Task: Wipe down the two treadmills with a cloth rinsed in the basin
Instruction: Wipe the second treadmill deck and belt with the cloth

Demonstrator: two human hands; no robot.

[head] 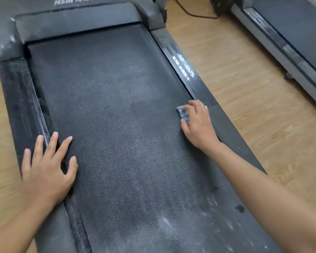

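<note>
A dark, dusty treadmill (117, 110) fills the middle of the view, its belt running away from me. My right hand (197, 123) presses a small blue cloth (182, 111) onto the belt's right edge, beside the right side rail (182, 64). Most of the cloth is hidden under my fingers. My left hand (47, 165) lies flat with fingers spread on the left side rail and belt edge, holding nothing. A second treadmill (299, 39) stands at the upper right, only partly in view. No basin is in view.
Wooden floor (235, 73) separates the two treadmills and shows along the left edge. A black cable (192, 12) trails across the floor at the top between the machines. White dust marks streak the rails and the near end of the belt.
</note>
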